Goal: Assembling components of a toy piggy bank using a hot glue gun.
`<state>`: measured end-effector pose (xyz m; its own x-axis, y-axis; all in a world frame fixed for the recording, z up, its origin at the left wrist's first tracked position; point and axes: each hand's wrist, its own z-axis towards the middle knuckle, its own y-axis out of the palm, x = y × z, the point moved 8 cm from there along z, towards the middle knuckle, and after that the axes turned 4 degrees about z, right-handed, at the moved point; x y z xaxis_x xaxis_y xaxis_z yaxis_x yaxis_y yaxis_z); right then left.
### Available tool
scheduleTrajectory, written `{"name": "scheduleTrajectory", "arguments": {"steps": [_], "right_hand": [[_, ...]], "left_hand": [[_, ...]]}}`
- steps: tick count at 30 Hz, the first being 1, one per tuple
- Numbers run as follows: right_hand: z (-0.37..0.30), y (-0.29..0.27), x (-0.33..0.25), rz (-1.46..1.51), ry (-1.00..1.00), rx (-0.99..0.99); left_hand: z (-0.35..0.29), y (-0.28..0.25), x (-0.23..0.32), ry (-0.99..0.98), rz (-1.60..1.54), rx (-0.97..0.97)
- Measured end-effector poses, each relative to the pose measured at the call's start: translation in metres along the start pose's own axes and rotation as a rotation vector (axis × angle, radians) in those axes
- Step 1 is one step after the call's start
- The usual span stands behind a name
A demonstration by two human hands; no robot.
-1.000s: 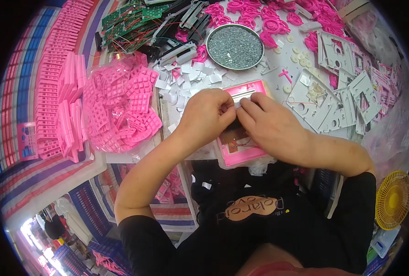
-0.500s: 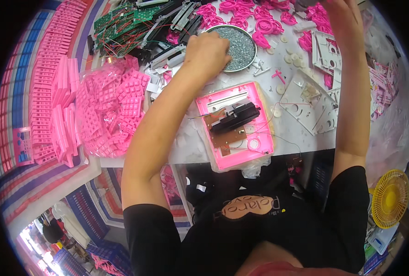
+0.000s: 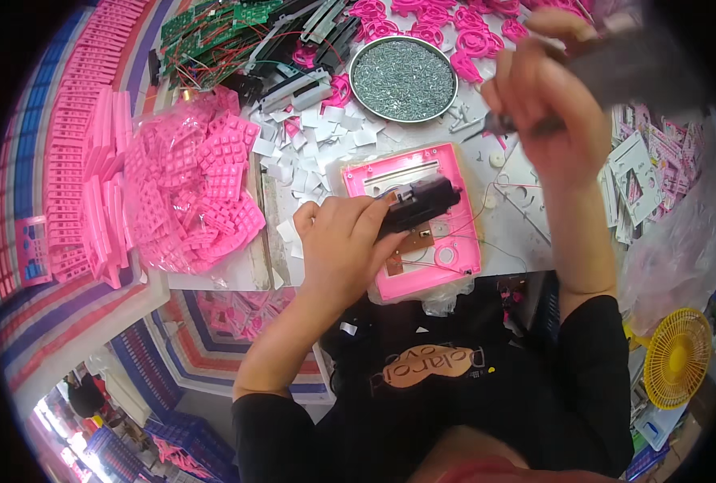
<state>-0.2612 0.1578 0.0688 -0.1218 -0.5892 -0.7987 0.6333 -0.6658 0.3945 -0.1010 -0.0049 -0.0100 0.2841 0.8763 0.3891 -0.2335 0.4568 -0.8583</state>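
Note:
A pink plastic housing (image 3: 460,249) lies open side up on the table in front of me. Across it sits a black elongated mechanism (image 3: 422,206), above a brown circuit board (image 3: 417,240) with thin wires. My left hand (image 3: 338,245) has its thumb and fingers closed around the left end of this mechanism, and the fingertips are partly hidden. Up to the right, my right hand (image 3: 555,105) is wrapped around a dark electric screwdriver (image 3: 639,68), blurred by motion. Its thin bit points down and left, above the table and apart from the housing.
Beyond the housing stands a round dish of small screws (image 3: 405,80). White paper pieces (image 3: 326,137) lie left of it. Pink keypads (image 3: 193,185) fill a clear bag at left, near green circuit boards (image 3: 213,36). Pink ring-shaped parts (image 3: 475,44) lie behind; a yellow fan (image 3: 677,358) stands right.
My left hand has left the screw dish and come back to the black mechanism. My right hand has come down and inward from the upper right, bringing the electric screwdriver into fuller view.

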Motion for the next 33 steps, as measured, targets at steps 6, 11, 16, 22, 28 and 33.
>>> {"name": "scheduleTrajectory", "arguments": {"steps": [6,11,16,22,28,33], "right_hand": [[-0.032,0.068,0.008,-0.077,0.011,-0.105],[-0.035,0.085,0.031,-0.046,0.075,-0.228],[-0.036,0.089,0.034,-0.029,0.038,-0.301],[-0.035,0.090,0.039,-0.087,0.045,-0.305],[-0.034,0.097,0.038,-0.140,0.011,-0.387],[-0.036,0.107,0.034,-0.169,-0.045,-0.516]], "left_hand": [[-0.007,-0.006,-0.004,-0.009,-0.048,0.090],[-0.014,-0.001,-0.012,-0.011,-0.088,0.114],[-0.015,-0.002,-0.013,-0.003,-0.112,0.115],[-0.014,-0.002,-0.015,0.004,-0.141,0.121],[-0.015,0.000,-0.016,-0.013,-0.165,0.125],[-0.016,-0.002,-0.015,0.009,-0.179,0.155]]}}
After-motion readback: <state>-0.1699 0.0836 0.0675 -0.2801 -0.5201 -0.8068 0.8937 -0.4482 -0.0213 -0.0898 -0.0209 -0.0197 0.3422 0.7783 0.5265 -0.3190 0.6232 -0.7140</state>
